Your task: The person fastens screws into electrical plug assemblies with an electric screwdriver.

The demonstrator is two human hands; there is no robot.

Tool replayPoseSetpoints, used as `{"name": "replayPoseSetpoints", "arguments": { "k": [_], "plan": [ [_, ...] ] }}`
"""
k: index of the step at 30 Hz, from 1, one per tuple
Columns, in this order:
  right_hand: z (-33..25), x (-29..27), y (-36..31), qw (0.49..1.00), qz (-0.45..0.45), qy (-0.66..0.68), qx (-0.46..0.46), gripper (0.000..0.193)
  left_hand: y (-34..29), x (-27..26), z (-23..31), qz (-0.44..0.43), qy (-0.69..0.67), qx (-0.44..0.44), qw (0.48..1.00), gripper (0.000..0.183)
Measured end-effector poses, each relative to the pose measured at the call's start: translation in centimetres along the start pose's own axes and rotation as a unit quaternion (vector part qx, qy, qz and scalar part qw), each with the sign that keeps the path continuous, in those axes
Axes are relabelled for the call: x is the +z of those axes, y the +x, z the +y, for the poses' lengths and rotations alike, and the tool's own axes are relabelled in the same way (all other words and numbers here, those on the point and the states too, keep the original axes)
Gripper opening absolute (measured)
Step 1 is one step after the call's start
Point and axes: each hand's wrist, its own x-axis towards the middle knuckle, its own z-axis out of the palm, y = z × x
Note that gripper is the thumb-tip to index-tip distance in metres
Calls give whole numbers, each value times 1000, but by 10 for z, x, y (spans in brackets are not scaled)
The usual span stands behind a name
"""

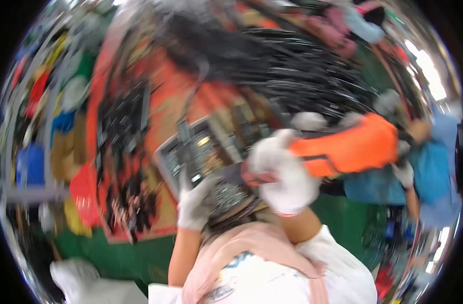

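Observation:
My right hand (284, 172), in a white glove, is closed around an orange-and-black tool (348, 147) that looks like a power driver, its bulky orange end to the right. The tool's dark nose points left toward my left hand (197, 200), also white-gloved. The left fingers are closed on a dark, narrow part (187, 149) with a shiny end; a thin cable (193, 93) seems to run up from it. Both hands are over a pale-rimmed tray (166, 147) of small metal pieces (229, 195). Blur hides where tool and part meet.
Black strip-like parts (292, 61) are heaped at the far right of the red table (163, 81). More dark parts with coppery ends (132, 197) lie at left. A red stool (84, 195) stands beyond the left edge. A person in blue (436, 167) is at the right.

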Motion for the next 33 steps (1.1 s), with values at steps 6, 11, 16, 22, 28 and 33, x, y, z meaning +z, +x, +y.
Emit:
{"name": "replayPoseSetpoints", "arguments": {
  "k": [6, 11, 16, 22, 28, 33],
  "plan": [
    [13, 24, 14, 988, -28, 2, -153, 51, 1, 1, 7, -33, 14, -2, 999, 49],
    [33, 22, 16, 989, -1, 65, -131, 61, 0, -5, 9, -40, -16, -17, 999, 60],
    [41, 24, 16, 993, -20, -4, -120, 47, 1, -6, 11, -40, -20, -30, 999, 68],
    [40, 24, 16, 992, -12, 47, -120, 55, 3, -8, 8, -56, -37, -22, 997, 72],
    [34, 48, 14, 988, -4, -54, -147, 46, 7, -10, 5, -58, -1, -33, 998, 91],
    [45, 39, 21, 962, -137, -166, -170, 66, 8, -15, 5, -52, -7, -60, 997, 88]
  ]
}}
